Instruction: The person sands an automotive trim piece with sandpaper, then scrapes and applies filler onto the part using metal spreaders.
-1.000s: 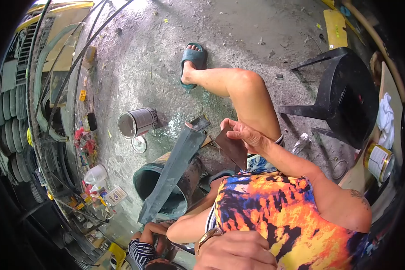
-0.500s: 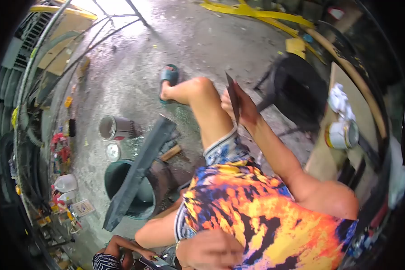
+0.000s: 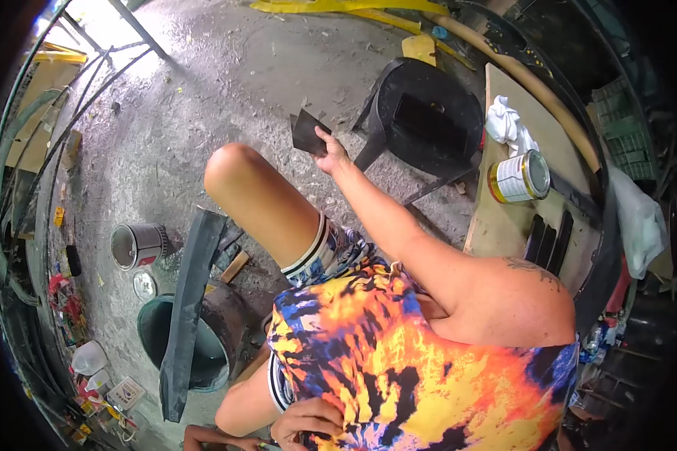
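My right hand [image 3: 332, 152], at the end of an outstretched arm, grips a thin dark sheet of sandpaper [image 3: 308, 132]. It looks folded or doubled, with two corners showing. Beyond that hand is a black plastic stool [image 3: 429, 113] with a dark flat block on its seat. My left hand [image 3: 308, 421] lies against the front of my tie-dye shirt [image 3: 429, 383], fingers bent and loosely apart, with nothing visible in it. A long dark strip-like panel [image 3: 184, 316] lies across the mouth of a dark bucket [image 3: 150, 331] holding liquid, beside my legs.
An open paint can [image 3: 138, 246] and a round lid [image 3: 144, 285] are on the concrete floor. At right, a board [image 3: 496, 225] carries a labelled can [image 3: 519, 178], a white cloth [image 3: 508, 124] and dark strips. Another person's arm [image 3: 218, 436] shows at the bottom.
My view has swung, so the floor objects sit further left. The sandpaper has turned from nearly edge-on to showing its flat face. My left hand, blurred before, now lies against the shirt.
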### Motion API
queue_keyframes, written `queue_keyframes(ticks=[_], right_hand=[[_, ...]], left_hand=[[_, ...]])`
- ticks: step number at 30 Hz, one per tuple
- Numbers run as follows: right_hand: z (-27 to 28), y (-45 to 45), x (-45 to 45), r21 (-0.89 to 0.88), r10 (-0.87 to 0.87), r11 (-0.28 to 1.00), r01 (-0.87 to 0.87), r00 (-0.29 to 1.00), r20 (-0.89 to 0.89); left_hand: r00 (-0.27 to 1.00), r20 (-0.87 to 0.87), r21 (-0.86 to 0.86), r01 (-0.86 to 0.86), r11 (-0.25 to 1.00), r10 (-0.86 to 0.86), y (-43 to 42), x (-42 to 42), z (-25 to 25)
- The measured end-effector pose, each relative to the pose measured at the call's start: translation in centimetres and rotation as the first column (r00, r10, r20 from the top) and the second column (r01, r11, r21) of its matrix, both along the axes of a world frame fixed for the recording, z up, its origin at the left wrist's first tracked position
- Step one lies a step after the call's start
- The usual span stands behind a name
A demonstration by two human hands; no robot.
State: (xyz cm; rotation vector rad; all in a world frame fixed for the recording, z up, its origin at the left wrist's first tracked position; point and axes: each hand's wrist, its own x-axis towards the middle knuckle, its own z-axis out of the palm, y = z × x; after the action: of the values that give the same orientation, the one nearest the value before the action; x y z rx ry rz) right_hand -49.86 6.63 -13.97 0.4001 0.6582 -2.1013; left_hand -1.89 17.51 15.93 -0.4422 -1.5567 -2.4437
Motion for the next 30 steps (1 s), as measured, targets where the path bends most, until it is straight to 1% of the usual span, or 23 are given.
queue_keyframes(ticks=[2, 4, 6, 8, 9, 10, 11, 12, 13, 14, 15, 16, 17, 18, 19, 20, 21, 22, 23, 24, 25, 28, 30], right_hand=[[-3.5, 0.8, 0.8, 0.137, -0.054, 0.989, 0.062, 0.997, -0.054], [-5.9, 1.6, 1.8, 0.423, -0.024, 0.905, 0.051, 0.997, -0.069], [-6.5, 2.1, 3.2, 0.557, 0.097, 0.829, 0.054, 0.966, -0.238], [-7.3, 1.2, 3.3, 0.602, 0.286, 0.778, 0.179, 0.752, -0.594], [-5.1, 0.7, 3.1, 0.612, 0.400, 0.769, 0.183, 0.609, -0.685], [0.3, 0.0, 3.5, 0.475, 0.341, 0.842, 0.255, 0.430, -0.836], [5.2, -0.2, 3.2, 0.533, 0.481, 0.783, 0.321, 0.231, -0.846], [10.7, -0.5, 3.5, 0.515, 0.485, 0.766, 0.385, 0.178, -0.856], [12.4, -1.3, 2.3, 0.426, 0.419, 0.820, 0.383, 0.105, -0.902], [15.9, -1.4, 1.8, 0.340, 0.365, 0.805, 0.486, 0.046, -0.930], [20.7, -0.7, 0.8, 0.303, 0.327, 0.839, 0.452, 0.025, -0.945], [24.0, 0.0, -1.1, 0.175, 0.233, 0.874, 0.453, -0.076, -0.969], [28.6, 1.8, -2.5, 0.289, 0.404, 0.784, 0.549, -0.099, -0.909], [27.8, 2.3, -7.2, 0.157, 0.281, 0.805, 0.572, -0.134, -0.950], [30.5, 3.8, -9.0, 0.024, 0.284, 0.752, 0.659, -0.291, -0.914], [31.6, 5.3, -12.4, 0.020, 0.341, 0.701, 0.712, -0.310, -0.887], [31.1, 7.8, -15.0, 0.074, 0.416, 0.648, 0.758, -0.271, -0.868], [29.8, 9.8, -18.2, 0.159, 0.482, 0.611, 0.775, -0.205, -0.852], [27.7, 11.6, -21.5, 0.261, 0.549, 0.576, 0.775, -0.130, -0.826], [25.2, 13.2, -25.2, 0.365, 0.596, 0.547, 0.753, -0.044, -0.802], [22.6, 14.7, -27.9, 0.462, 0.620, 0.522, 0.716, 0.053, -0.783], [17.2, 20.5, -32.7, 0.661, 0.537, 0.493, 0.565, 0.399, -0.743], [16.2, 24.5, -33.9, 0.701, 0.467, 0.497, 0.512, 0.522, -0.713]], left_hand=[[0.997, 0.059, 0.074, -0.049, 0.996, 0.044, 0.2, -0.1, 0.6], [0.991, 0.113, 0.118, -0.078, 0.990, 0.065, -0.2, 0.3, 0.7], [0.981, 0.170, 0.141, -0.116, 0.983, 0.091, -1.0, 0.5, 0.0], [0.962, 0.237, 0.142, -0.175, 0.974, 0.139, -2.2, 1.0, -0.8], [0.947, 0.272, 0.135, -0.211, 0.968, 0.168, -2.7, 1.3, -1.2], [0.928, 0.310, 0.121, -0.256, 0.959, 0.208, -3.2, 1.7, -1.7], [0.896, 0.360, 0.096, -0.314, 0.945, 0.261, -3.8, 1.9, -1.8], [0.859, 0.408, 0.070, -0.368, 0.927, 0.310, -4.4, 2.2, -2.6], [0.805, 0.468, 0.039, -0.431, 0.901, 0.365, -5.3, 2.0, -3.2], [0.730, 0.543, 0.008, -0.499, 0.867, 0.415, -6.2, 1.6, -3.9], [0.634, 0.627, -0.028, -0.562, 0.827, 0.453, -7.2, 0.8, -4.9], [0.528, 0.701, -0.070, -0.618, 0.783, 0.480, -8.3, 0.1, -6.0], [0.459, 0.728, -0.195, -0.573, 0.796, 0.509, -8.8, -0.3, -7.0], [0.386, 0.740, -0.316, -0.523, 0.791, 0.551, -9.1, -0.7, -8.1], [0.301, 0.736, -0.437, -0.473, 0.765, 0.606, -9.6, -1.1, -9.0], [0.357, 0.627, -0.568, -0.399, 0.720, 0.692, -9.3, -1.6, -9.4], [0.408, 0.500, -0.693, -0.340, 0.636, 0.764, -8.9, -2.0, -9.8], [0.406, 0.576, -0.584, -0.401, 0.705, 0.709, -8.6, -2.1, -10.2], [0.378, 0.584, -0.576, -0.430, 0.695, 0.718, -8.4, -1.5, -12.8], [0.418, 0.662, -0.382, -0.526, 0.760, 0.622, -7.8, -1.7, -13.0], [0.414, 0.636, -0.397, -0.549, 0.736, 0.652, -7.3, -1.8, -12.6], [0.474, 0.588, -0.331, -0.599, 0.729, 0.656, -7.6, -1.9, -11.2], [0.448, 0.547, -0.361, -0.636, 0.682, 0.707, -8.1, -1.4, -10.6]])
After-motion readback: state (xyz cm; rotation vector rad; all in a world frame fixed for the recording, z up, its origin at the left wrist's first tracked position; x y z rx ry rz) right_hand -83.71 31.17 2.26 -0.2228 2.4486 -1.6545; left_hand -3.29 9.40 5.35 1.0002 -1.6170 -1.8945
